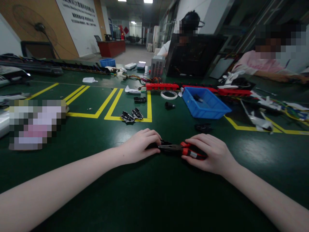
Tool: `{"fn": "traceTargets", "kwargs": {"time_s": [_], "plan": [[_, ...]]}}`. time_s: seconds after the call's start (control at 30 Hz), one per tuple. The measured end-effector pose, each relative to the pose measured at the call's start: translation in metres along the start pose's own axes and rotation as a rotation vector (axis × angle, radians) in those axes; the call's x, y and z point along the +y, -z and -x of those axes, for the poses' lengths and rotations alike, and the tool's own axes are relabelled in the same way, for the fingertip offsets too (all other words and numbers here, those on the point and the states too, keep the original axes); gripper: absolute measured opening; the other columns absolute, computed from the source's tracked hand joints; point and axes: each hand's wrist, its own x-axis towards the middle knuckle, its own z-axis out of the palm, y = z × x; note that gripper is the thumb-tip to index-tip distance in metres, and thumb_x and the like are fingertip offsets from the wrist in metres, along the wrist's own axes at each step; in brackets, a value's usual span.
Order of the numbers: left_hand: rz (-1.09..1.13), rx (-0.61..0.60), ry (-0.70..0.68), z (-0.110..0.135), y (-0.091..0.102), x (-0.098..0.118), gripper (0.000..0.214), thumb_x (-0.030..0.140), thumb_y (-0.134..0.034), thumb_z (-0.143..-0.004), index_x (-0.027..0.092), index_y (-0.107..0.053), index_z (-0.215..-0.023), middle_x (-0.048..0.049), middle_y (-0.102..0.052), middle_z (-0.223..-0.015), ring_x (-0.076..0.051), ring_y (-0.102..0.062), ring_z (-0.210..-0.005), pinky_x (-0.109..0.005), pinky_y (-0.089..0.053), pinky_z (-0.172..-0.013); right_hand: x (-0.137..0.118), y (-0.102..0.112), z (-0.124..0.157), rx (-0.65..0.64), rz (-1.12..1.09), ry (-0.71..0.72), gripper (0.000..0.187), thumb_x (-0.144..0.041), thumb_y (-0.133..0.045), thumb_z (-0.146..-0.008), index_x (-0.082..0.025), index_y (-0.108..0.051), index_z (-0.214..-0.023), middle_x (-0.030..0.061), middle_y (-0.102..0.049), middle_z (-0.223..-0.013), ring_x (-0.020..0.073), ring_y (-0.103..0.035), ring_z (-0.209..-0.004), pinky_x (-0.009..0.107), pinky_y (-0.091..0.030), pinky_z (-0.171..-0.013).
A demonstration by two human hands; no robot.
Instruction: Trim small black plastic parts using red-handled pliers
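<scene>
My right hand (211, 153) is closed round the red and black handles of a pair of long-nose pliers (172, 148). The plier jaws point left and reach the fingertips of my left hand (142, 145). Those fingers are closed on a small black part (152, 146), mostly hidden by the fingers, so its kind does not show. Ahead of my left hand, black and silver moulded pieces (131, 116) lie near a yellow tape line. Another black piece (203, 127) rests just beyond my right hand.
A blue plastic bin (205, 104) with a dark part inside stands ahead on the right. Beside it lie a roll of white tape (169, 94) and a black cylindrical piece (170, 105). Red strips (162, 86) run behind. Two people sit across the green table (154, 199).
</scene>
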Motion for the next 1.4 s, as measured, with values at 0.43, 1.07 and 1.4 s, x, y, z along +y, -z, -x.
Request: {"fn": "traceTargets", "kwargs": {"time_s": [0.43,1.07,1.4], "plan": [[-0.034,0.017,0.015,0.0008,-0.0018,0.0019,0.010,0.019,-0.064,-0.091,0.018,-0.058,-0.099,-0.0049,-0.062,-0.117,-0.022,-0.058,-0.104,-0.039,-0.049,-0.090,-0.0006,-0.0013,0.0000,-0.020,0.015,-0.009,0.035,-0.043,-0.067,-0.082,-0.014,-0.064,-0.101,0.0110,-0.069,-0.090,0.0214,-0.065,-0.077,0.035,-0.052,-0.066],[0.083,0.019,0.007,0.0002,-0.0022,-0.0029,0.010,0.017,-0.067,-0.088,0.019,-0.060,-0.095,-0.0043,-0.063,-0.113,-0.022,-0.058,-0.102,-0.039,-0.049,-0.089,-0.0046,-0.0001,-0.0016,-0.007,0.062,-0.005,0.036,-0.044,-0.067,-0.080,-0.013,-0.062,-0.097,0.0111,-0.067,-0.087,0.0212,-0.062,-0.074,0.034,-0.048,-0.064],[0.058,0.055,0.029,-0.0012,-0.0034,-0.0026,0.013,0.014,-0.069,-0.085,0.018,-0.059,-0.091,-0.0052,-0.063,-0.111,-0.023,-0.059,-0.099,-0.040,-0.050,-0.086,-0.0062,-0.0006,-0.0036,-0.038,0.091,-0.031,0.034,-0.046,-0.063,-0.081,-0.015,-0.062,-0.096,0.0095,-0.067,-0.086,0.0203,-0.061,-0.073,0.034,-0.047,-0.064]]}}
